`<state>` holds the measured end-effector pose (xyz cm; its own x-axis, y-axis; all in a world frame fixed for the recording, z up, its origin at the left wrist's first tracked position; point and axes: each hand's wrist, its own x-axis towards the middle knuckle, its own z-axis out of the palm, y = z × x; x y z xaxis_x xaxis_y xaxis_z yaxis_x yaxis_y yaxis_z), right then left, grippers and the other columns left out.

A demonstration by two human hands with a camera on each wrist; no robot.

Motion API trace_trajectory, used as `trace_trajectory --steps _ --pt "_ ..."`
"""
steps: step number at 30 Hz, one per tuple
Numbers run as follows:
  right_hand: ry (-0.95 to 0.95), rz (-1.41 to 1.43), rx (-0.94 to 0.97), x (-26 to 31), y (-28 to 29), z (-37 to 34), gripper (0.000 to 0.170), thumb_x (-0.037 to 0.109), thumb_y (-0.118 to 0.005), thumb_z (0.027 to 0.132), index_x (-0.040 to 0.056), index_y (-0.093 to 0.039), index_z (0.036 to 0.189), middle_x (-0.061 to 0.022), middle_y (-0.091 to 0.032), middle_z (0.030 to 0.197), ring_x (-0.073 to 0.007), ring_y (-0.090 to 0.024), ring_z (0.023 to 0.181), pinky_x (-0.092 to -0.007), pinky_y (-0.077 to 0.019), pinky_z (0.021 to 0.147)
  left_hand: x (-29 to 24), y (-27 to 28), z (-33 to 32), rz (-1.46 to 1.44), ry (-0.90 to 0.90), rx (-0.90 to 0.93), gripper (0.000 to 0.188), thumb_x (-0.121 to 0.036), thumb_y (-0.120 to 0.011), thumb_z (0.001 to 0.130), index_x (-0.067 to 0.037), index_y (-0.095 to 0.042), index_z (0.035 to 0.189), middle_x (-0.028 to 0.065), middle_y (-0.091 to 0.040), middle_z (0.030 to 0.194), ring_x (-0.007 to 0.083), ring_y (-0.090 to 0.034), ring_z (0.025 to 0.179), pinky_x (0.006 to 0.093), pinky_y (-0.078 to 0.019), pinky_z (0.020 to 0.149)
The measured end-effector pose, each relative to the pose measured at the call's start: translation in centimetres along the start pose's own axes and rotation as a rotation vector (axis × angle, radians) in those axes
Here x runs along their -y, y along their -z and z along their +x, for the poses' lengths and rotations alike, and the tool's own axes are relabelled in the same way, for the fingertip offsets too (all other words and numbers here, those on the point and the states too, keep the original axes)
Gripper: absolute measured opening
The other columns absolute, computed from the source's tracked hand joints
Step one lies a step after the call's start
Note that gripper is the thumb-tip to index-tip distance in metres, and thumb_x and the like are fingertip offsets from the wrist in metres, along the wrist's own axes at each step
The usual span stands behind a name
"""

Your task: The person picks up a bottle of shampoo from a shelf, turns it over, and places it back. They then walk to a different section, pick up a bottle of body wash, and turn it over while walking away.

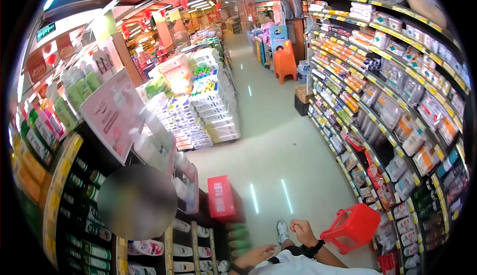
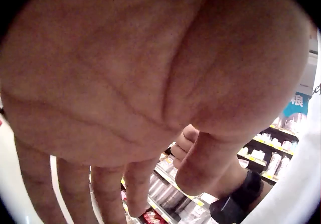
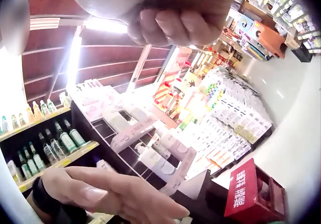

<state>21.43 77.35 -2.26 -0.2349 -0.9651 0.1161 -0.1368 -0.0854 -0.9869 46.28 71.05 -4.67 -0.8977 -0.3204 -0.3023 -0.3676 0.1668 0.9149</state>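
Observation:
In the head view my left hand [image 1: 259, 255] is held low before my body, palm inward, with its fingers extended and touching nothing. Its palm fills much of the left wrist view, where the fingers point downward. To its right, my right hand [image 1: 302, 231] is raised with the fingers curled in toward the palm; no object shows in it. Those curled fingers [image 3: 170, 25] appear at the top of the right wrist view. A red plastic stool [image 1: 355, 225] stands just right of my right forearm. Black straps circle both wrists.
Shelves of bottles [image 1: 89, 225] rise close on my left, with a red box [image 1: 223, 198] on the floor at their end. Packaged goods fill the long shelf [image 1: 392, 106] on the right. Stacked paper packs [image 1: 216, 111] and orange stools [image 1: 284, 61] flank the aisle floor [image 1: 263, 156] ahead.

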Motion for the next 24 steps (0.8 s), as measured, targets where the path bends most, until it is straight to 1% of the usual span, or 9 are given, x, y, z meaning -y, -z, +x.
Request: trace_trajectory --steps 1,5,9,12,15,19,21,23,24 --pt "0.006 0.003 0.003 -0.2 0.4 2.1 0.017 0.004 -0.041 0.084 -0.0031 -0.051 0.072 -0.0058 -0.047 0.061 -0.0125 -0.045 0.059 -0.0282 -0.0379 0.056 -0.6 1.7 1.2 0.045 0.018 0.000 0.043 -0.026 -0.049 0.104 0.000 -0.048 0.138 0.0175 -0.062 0.124 0.0230 -0.061 0.112 0.0339 -0.0466 0.098" --pt "-0.002 0.019 0.032 -0.6 2.5 11.4 0.017 0.005 -0.041 0.084 -0.0022 -0.050 0.071 -0.0049 -0.044 0.060 -0.0115 -0.042 0.058 -0.0286 -0.0358 0.055 -2.2 8.5 7.3 0.037 0.024 -0.043 0.045 -0.029 -0.047 0.104 0.000 -0.048 0.138 0.0163 -0.062 0.125 0.0232 -0.061 0.116 0.0331 -0.0457 0.100" --pt "0.020 0.033 0.094 -0.9 4.7 20.0 0.016 0.004 -0.041 0.083 -0.0012 -0.049 0.070 -0.0037 -0.043 0.060 -0.0110 -0.040 0.058 -0.0288 -0.0346 0.055 -4.7 15.8 13.6 0.112 0.002 -0.059 0.044 -0.028 -0.046 0.105 0.000 -0.047 0.139 0.0171 -0.063 0.124 0.0243 -0.060 0.118 0.0333 -0.0456 0.100" --pt "0.019 0.047 0.132 -1.6 6.0 25.5 0.015 0.004 -0.041 0.083 -0.0010 -0.049 0.070 -0.0032 -0.042 0.060 -0.0111 -0.039 0.058 -0.0293 -0.0345 0.055 -4.3 19.5 17.4 0.043 0.092 -0.112 0.044 -0.028 -0.046 0.105 0.000 -0.046 0.138 0.0178 -0.063 0.122 0.0255 -0.061 0.117 0.0336 -0.0458 0.100" --pt "0.006 0.094 0.166 -2.7 6.4 29.8 0.015 0.004 -0.041 0.083 -0.0010 -0.049 0.071 -0.0032 -0.043 0.061 -0.0114 -0.038 0.059 -0.0294 -0.0348 0.056 -5.1 22.2 19.1 0.021 0.109 -0.182 0.044 -0.028 -0.047 0.105 0.000 -0.046 0.138 0.0184 -0.064 0.121 0.0262 -0.062 0.116 0.0341 -0.0458 0.100" --pt "-0.075 0.170 0.249 -5.1 6.0 34.3 0.015 0.004 -0.042 0.083 -0.0018 -0.050 0.072 -0.0039 -0.045 0.062 -0.0122 -0.040 0.061 -0.0298 -0.0368 0.058 -2.6 24.6 21.5 0.013 0.137 -0.161 0.045 -0.030 -0.048 0.104 0.002 -0.048 0.136 0.0198 -0.064 0.120 0.0271 -0.062 0.114 0.0338 -0.0459 0.099" --pt "-0.129 0.095 0.328 -6.1 5.2 36.3 0.015 0.003 -0.041 0.084 -0.0008 -0.048 0.071 -0.0030 -0.045 0.064 -0.0118 -0.041 0.063 -0.0284 -0.0360 0.060 -0.4 25.9 23.1 0.047 0.134 -0.116 0.046 -0.031 -0.048 0.104 0.003 -0.049 0.134 0.0200 -0.064 0.121 0.0272 -0.062 0.114 0.0334 -0.0458 0.099" --pt "-0.149 0.053 0.396 -6.8 4.3 38.6 0.014 0.003 -0.041 0.084 -0.0005 -0.047 0.071 -0.0028 -0.045 0.065 -0.0118 -0.041 0.064 -0.0281 -0.0359 0.061 1.2 27.2 24.6 -0.004 0.084 -0.139 0.046 -0.031 -0.048 0.104 0.004 -0.049 0.134 0.0205 -0.064 0.121 0.0276 -0.062 0.113 0.0332 -0.0460 0.098" --pt "-0.142 0.048 0.425 -7.0 3.8 39.8 0.014 0.003 -0.041 0.084 -0.0007 -0.047 0.072 -0.0030 -0.044 0.065 -0.0121 -0.041 0.064 -0.0284 -0.0363 0.061 0.8 28.3 25.3 -0.029 0.057 -0.152 0.046 -0.031 -0.048 0.104 0.005 -0.050 0.133 0.0207 -0.064 0.122 0.0278 -0.062 0.112 0.0331 -0.0460 0.098"
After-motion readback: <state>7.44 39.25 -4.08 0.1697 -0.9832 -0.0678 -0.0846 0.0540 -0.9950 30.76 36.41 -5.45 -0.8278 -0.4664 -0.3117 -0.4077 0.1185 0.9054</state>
